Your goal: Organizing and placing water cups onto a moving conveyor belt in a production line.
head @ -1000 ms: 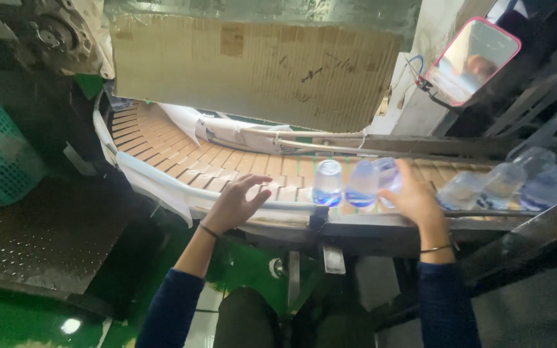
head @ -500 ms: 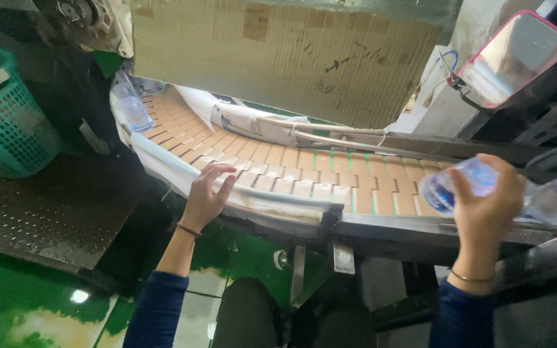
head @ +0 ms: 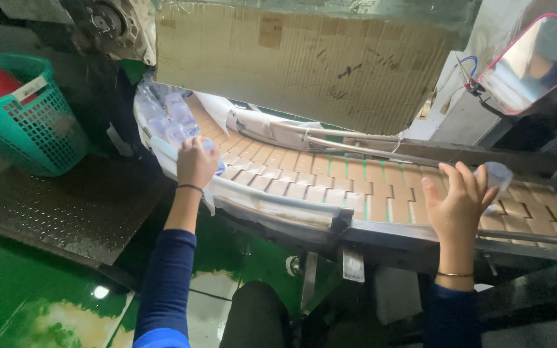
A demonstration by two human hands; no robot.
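Head view, from near to far: two blue-sleeved arms reach up from the bottom edge to a curved slat conveyor (head: 304,174) across the middle of the frame. Right of centre, the right hand (head: 458,200) is spread open with its fingertips against a clear plastic bottle (head: 499,175) just beyond them. Left of centre, the left hand (head: 196,161) curls on another bottle at the near edge of a cluster of bottles (head: 169,119), with a green basket (head: 30,122) at upper left.

Green basket (head: 27,119) far left, cardboard sheet (head: 304,58) above, pink-rimmed mirror (head: 536,61)
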